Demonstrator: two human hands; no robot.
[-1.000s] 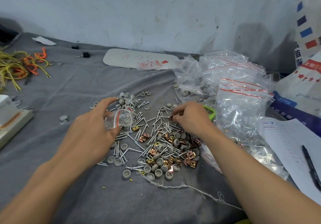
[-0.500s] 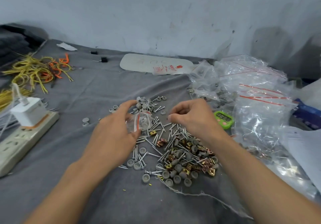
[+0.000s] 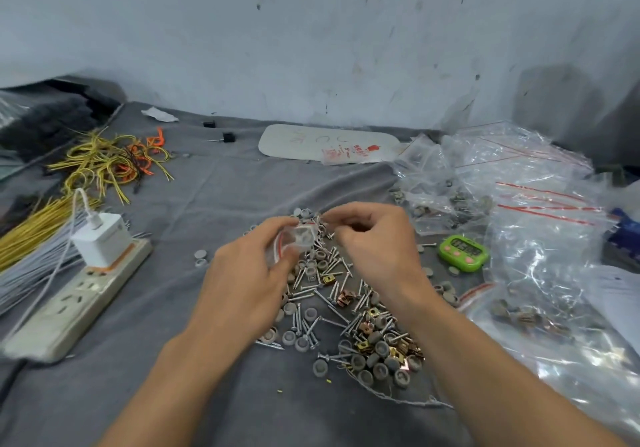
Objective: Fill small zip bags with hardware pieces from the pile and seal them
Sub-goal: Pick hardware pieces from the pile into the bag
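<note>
A pile of hardware (image 3: pixel 349 311) lies on the grey cloth: silver screws, grey round caps and brass-coloured clips. My left hand (image 3: pixel 249 276) holds a small clear zip bag (image 3: pixel 294 238) with a red stripe just above the pile's far end; grey pieces show inside it. My right hand (image 3: pixel 374 242) is right beside the bag's mouth with its fingers curled and fingertips pinched together; what they pinch is hidden.
A heap of clear zip bags (image 3: pixel 533 211), some filled, lies at the right, with a green timer (image 3: pixel 463 252) beside it. A power strip with a white charger (image 3: pixel 100 242) sits at the left, yellow and orange wires (image 3: pixel 104 166) behind it. A wall stands close behind.
My right hand has come up from the pile to the bag's mouth. The left hand has raised the bag slightly. The camera view has turned left.
</note>
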